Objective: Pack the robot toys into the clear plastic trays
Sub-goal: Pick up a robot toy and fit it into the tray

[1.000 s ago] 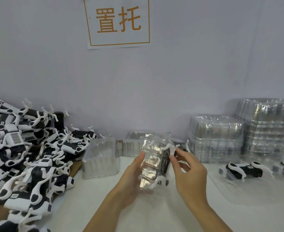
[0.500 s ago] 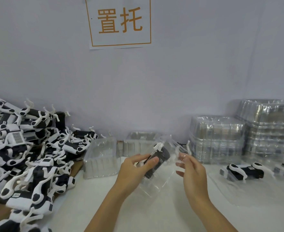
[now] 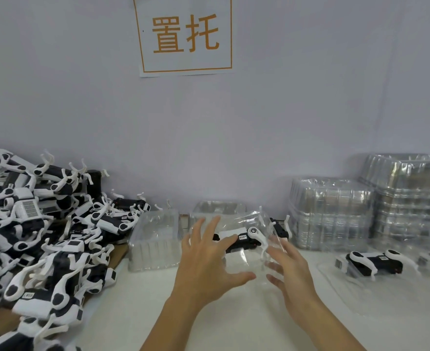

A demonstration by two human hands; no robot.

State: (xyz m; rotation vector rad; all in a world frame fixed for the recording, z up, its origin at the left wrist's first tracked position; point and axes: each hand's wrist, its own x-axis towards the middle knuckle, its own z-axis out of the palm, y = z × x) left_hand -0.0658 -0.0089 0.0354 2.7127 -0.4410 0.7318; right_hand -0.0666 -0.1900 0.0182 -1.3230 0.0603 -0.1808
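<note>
Two hands, left hand (image 3: 208, 262) and right hand (image 3: 291, 272), fingers spread wide over one clear tray (image 3: 246, 257) holding one robot toy (image 3: 244, 240)

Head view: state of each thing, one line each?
Left hand: open, fingers spread on the tray.
Right hand: open, fingers against the tray.
Tray: between the hands, toy inside.
Toy: lying in the tray.
Toy pile: loose, unpacked.
Tray stacks: nested, no toys visible inside.
</note>
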